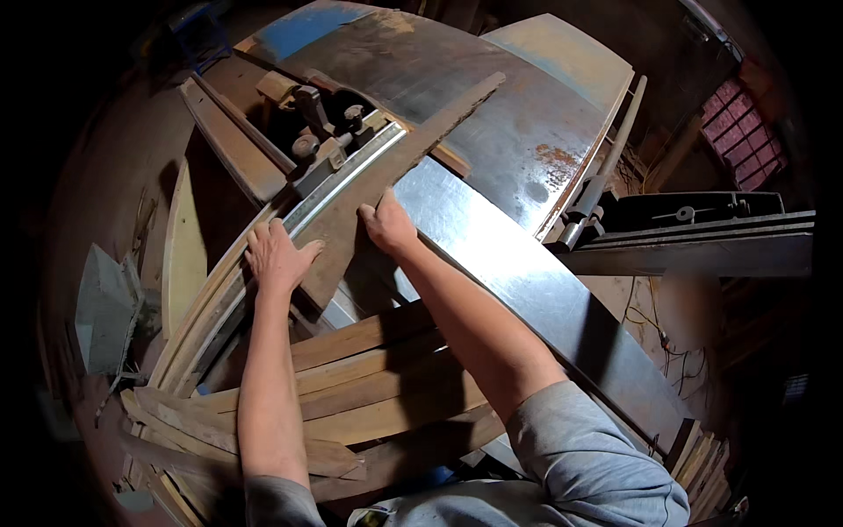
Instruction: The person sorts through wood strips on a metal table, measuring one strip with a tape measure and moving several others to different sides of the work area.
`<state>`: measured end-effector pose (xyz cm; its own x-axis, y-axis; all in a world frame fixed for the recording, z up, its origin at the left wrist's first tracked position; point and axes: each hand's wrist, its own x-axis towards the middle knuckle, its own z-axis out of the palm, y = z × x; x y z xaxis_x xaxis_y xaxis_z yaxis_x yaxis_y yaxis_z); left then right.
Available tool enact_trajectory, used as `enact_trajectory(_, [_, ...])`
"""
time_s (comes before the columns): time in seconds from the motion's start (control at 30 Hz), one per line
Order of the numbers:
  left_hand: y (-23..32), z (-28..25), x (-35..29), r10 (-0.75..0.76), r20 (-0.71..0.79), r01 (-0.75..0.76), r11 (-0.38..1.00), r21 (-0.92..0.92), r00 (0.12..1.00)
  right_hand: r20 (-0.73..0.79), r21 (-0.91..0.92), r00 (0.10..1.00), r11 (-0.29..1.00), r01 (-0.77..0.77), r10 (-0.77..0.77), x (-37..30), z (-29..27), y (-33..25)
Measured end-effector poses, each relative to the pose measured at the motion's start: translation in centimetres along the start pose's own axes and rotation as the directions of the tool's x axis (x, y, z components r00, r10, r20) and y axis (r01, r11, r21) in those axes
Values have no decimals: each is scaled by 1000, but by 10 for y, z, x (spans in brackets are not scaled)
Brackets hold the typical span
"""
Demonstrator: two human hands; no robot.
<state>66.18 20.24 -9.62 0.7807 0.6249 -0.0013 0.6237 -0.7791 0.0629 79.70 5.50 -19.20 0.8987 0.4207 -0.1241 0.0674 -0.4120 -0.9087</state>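
Metal rail (349, 175) running left of the board (351, 209), planks (378, 422) this side! Left hand (279, 255) spreads, thumb on it; right hand (391, 227) curls round its edge.

The place looks like a woodworking workshop. Rough planks (378, 413) lie stacked, a broad metal machine desk (492, 132) bears rust stains, and a round rail (612, 162) runs along its edge.

Before me lies a long, brown, rough-edged wooden board (378, 176), set aslant, its narrower end away to my right.
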Motion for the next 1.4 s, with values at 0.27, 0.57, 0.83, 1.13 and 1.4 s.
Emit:
enact_trajectory(0.27, [1, 10, 4, -10, 6, 10, 1000, -10, 1000, 29, -77, 996, 994, -77, 79, 8, -2, -5])
enact_trajectory(0.57, [6, 19, 17, -24, 1, 24, 1000, 18, 1000, 43, -46, 994, 994, -95, 97, 22, 0, 1])
enact_trajectory(0.83, [7, 28, 31, -32, 21, 31, 999, 19, 999, 97, -91, 993, 994, -56, 65, 41, 5, 10])
enact_trajectory(1.13, [6, 42, 42, -45, 23, 44, 999, 4, 999, 85, -116, 994, 992, -52, 62, 53, 13, 21])
enact_trajectory(1.4, [1, 50, 55, -33, -18, 32, 999, -33, 999, 59, -82, 998, 997, -5, 10, 65, 20, 22])
